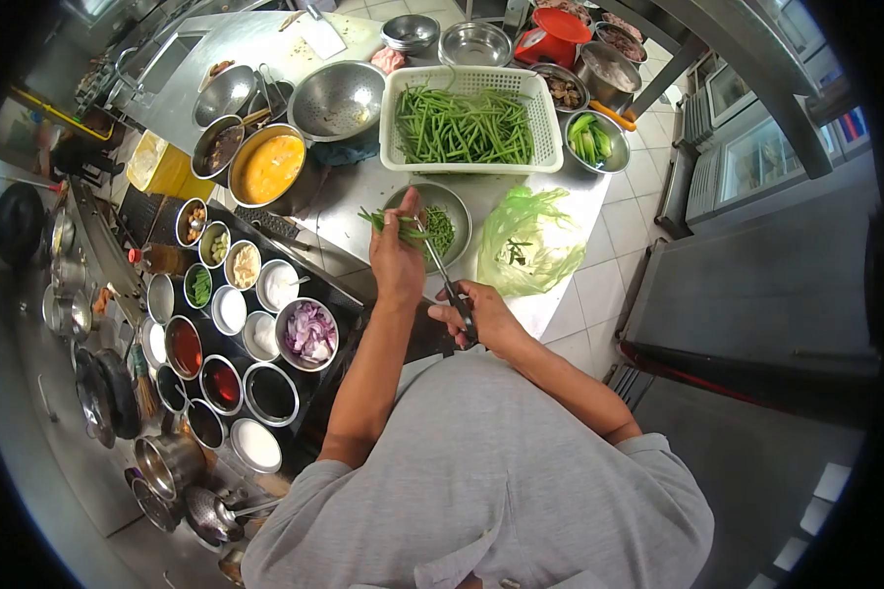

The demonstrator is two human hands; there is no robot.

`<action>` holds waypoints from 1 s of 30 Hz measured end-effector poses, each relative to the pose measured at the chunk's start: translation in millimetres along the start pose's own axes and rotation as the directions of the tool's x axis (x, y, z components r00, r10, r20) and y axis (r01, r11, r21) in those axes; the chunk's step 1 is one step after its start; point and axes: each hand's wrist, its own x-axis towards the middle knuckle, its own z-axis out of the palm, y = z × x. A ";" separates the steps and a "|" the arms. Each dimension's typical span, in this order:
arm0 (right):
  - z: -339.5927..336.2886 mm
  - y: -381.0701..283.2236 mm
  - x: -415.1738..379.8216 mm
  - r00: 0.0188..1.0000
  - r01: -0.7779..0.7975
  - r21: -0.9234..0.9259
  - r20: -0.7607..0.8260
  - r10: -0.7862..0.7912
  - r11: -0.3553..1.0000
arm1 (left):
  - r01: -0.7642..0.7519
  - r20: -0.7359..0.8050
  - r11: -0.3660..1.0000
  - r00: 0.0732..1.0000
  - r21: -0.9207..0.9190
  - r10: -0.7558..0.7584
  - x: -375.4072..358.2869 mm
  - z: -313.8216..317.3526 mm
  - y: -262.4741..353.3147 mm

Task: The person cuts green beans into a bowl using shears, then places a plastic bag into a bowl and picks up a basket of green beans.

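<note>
Step in hand: snipping long green beans into short pieces over a steel bowl [459, 211]; I judge the cut is mid-way, with many chopped bits already lying in that bowl.

Left hand [396, 257]: closed into a fist around a small bundle of green beans [391, 222], thumb pressed on top; the grip looks firm.

Right hand [473, 312]: fingers threaded through the handles of a pair of scissors [442, 272], closed around them; the blades run up from the grip toward the bundle, and I cannot tell how far apart they stand.

Bean bundle, axis and heading: the long axis lies roughly crosswise to the person, the free ends poking out on both sides of the fist, the side toward the scissors hanging just above the bowl.

Scissors, axis: long axis slants away from the right hand, tips up and slightly toward the left hand, meeting the beans beside the fist.

Supply: a white plastic basket [393, 118] of uncut beans sits beyond the bowl, further than both hands.

Beside the grip: a green plastic bag [535, 245] lies on the steel counter [363, 191], outboard of the right hand.

Next move, as I judge it: feed the bundle forward through the fist so fresh length reaches the blades, keeping fingertips well clear.
</note>
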 end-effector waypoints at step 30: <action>-3.6 5.5 1.1 0.996 0.018 0.089 -0.084 -0.011 0.996 | -0.173 0.211 0.820 0.975 0.545 0.065 1.6 -18.1 -0.8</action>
